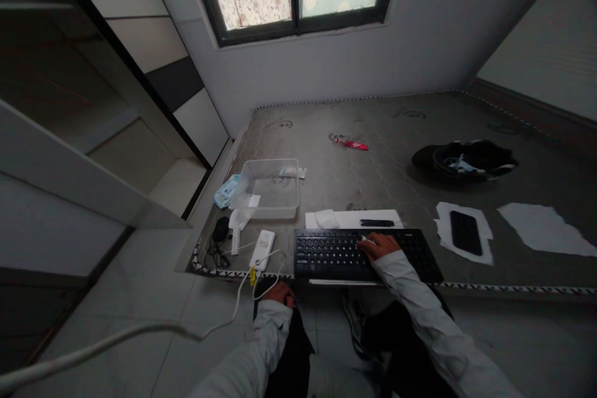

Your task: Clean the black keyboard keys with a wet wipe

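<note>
My right hand (380, 246) is over the right-middle keys of a black keyboard (329, 255). Its fingers are closed on a small white piece, perhaps tissue, whose edge shows at the fingertips. My left hand (278, 293) rests on my left knee, below the front edge of the bed-like surface; its fingers are too dark and foreshortened to read. Close by it lies a white power strip (263, 251) with a white cable. Behind the keyboard are a white sheet (347, 219), a white cup-shaped piece (326, 219) and a black pen-like stick (377, 222).
A clear plastic tub (270, 211) stands to the left, beside a blue packet (226, 191) and a black mouse (221, 229). Rightward are a phone (465, 233) on paper, another torn paper (545, 228) and a black cap (466, 161). A red wrapper (352, 144) lies farther back.
</note>
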The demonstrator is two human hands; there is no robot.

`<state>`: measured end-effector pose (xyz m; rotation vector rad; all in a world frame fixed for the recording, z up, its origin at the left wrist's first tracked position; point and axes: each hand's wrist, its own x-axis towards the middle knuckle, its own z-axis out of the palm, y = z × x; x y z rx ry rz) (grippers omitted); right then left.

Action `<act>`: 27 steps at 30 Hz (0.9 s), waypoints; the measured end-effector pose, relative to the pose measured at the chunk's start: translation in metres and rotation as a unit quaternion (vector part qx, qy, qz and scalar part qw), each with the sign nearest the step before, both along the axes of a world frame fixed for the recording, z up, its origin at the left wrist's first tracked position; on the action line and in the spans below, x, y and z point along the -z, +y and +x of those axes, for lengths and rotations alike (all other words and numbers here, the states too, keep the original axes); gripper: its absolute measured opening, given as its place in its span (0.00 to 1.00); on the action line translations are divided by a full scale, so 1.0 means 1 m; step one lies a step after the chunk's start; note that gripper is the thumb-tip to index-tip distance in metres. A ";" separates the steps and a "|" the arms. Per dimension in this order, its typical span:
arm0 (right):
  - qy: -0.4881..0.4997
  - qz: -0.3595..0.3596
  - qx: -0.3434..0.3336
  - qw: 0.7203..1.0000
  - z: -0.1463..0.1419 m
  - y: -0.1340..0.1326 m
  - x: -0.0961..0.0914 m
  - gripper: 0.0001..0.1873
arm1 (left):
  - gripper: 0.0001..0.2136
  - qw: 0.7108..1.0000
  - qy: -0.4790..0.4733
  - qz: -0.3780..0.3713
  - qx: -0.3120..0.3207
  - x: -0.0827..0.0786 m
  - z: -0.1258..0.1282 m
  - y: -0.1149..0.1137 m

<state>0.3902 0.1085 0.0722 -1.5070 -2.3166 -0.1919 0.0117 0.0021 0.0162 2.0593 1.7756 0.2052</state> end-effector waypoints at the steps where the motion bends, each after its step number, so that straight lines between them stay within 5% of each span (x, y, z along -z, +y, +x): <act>1: -0.009 -0.005 0.001 1.000 0.001 0.001 -0.001 0.11 | 0.11 1.000 -0.001 0.000 0.002 0.000 0.000 0.000; 8: -0.032 -0.009 0.041 0.999 -0.011 0.007 0.002 0.11 | 0.12 1.000 -0.017 0.019 0.006 -0.003 0.001 -0.001; 14: 0.005 -0.001 0.121 0.993 -0.008 0.012 0.022 0.15 | 0.12 1.000 -0.011 -0.004 -0.004 -0.001 0.000 0.000; 20: 0.008 -0.027 0.061 0.998 0.001 0.016 0.039 0.11 | 0.12 1.000 0.004 -0.005 0.004 0.002 0.000 0.001; 27: -0.017 -0.074 0.015 0.997 -0.016 0.022 0.034 0.11 | 0.12 1.000 0.008 -0.011 -0.008 -0.004 0.003 0.000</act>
